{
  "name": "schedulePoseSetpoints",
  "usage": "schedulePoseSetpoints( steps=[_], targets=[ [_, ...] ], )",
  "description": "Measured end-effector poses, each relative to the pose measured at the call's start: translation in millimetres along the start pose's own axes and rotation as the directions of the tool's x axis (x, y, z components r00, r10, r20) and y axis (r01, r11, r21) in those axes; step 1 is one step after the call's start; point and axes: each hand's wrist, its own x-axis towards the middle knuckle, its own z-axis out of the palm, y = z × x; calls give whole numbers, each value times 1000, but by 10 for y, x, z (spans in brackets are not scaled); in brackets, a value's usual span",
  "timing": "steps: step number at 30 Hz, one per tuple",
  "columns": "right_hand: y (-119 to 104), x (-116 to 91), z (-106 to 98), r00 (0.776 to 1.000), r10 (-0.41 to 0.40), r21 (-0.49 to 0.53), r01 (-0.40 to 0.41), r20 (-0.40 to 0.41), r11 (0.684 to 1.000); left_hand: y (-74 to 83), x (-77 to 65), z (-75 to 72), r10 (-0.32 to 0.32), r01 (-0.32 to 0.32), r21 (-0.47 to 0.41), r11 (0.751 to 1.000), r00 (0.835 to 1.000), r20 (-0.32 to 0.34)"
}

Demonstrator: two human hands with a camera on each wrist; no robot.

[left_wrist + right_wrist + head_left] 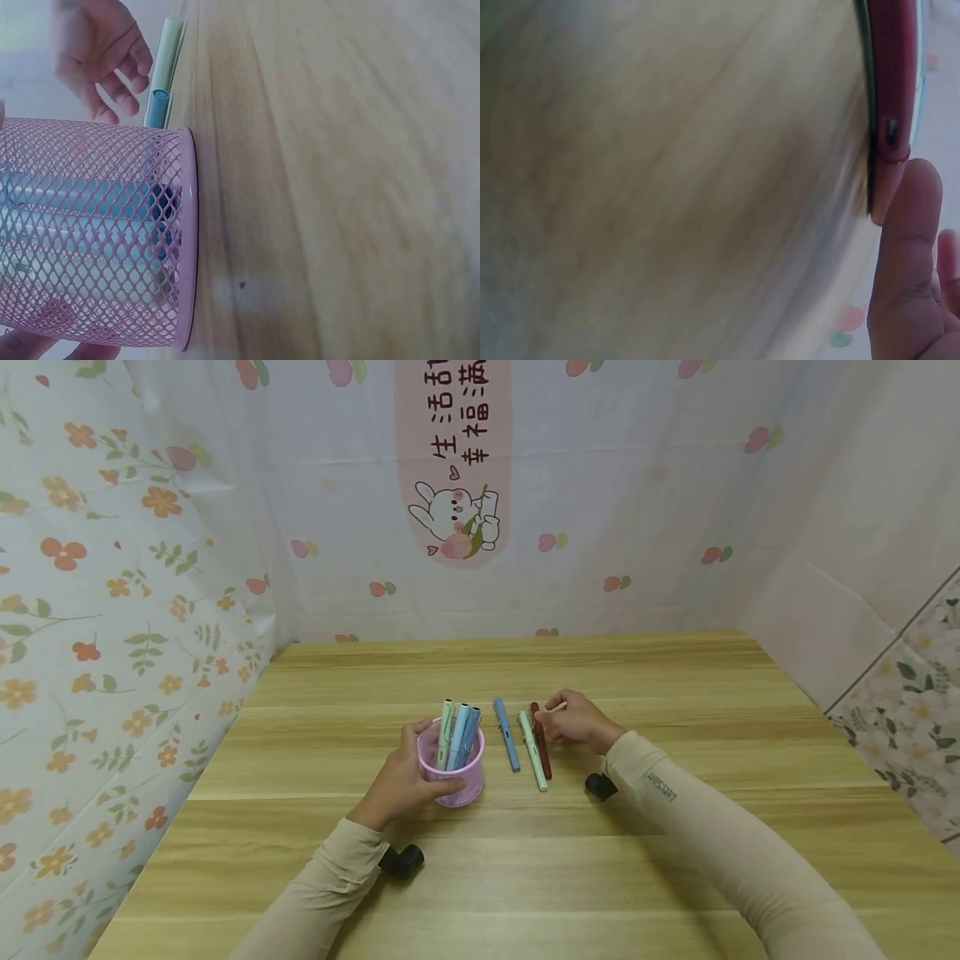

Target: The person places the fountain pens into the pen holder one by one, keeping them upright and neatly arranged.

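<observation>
A pink mesh pen cup stands upright on the table, gripped by my left hand with the thumb along its near side and fingers at the far side. Inside the cup lean a light green pen, a light blue pen and a darker blue pen. My right hand is at the far end of a dark red pen, its fingers loosely bent. In the right wrist view the thumb overlaps that pen's end. Left of it lie a pale green pen and a blue pen.
The wood-grain table runs back to a patterned curtain with a rabbit print. Floral cloth hangs along the left side. Black wrist-camera mounts show beneath both sleeves.
</observation>
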Motion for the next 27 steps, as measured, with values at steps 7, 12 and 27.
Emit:
schedulePoseSetpoints(
  steps=[7, 12, 27],
  targets=[
    [31, 43, -32, 998, 66, -136, -66, 1, 989, -6, 4, -1, -6, 6, -11, 1000, 1000, 2],
    [56, 69, 6, 994, 104, -165, -100, 17, 981, -2, 3, -5, -11, 11, -12, 1000, 1000, 4],
    [0, 83, 112, 991, 137, -229, -136, -12, 964, -14, 3, -6, -17, 17, -27, 999, 1000, 2]
  ],
)
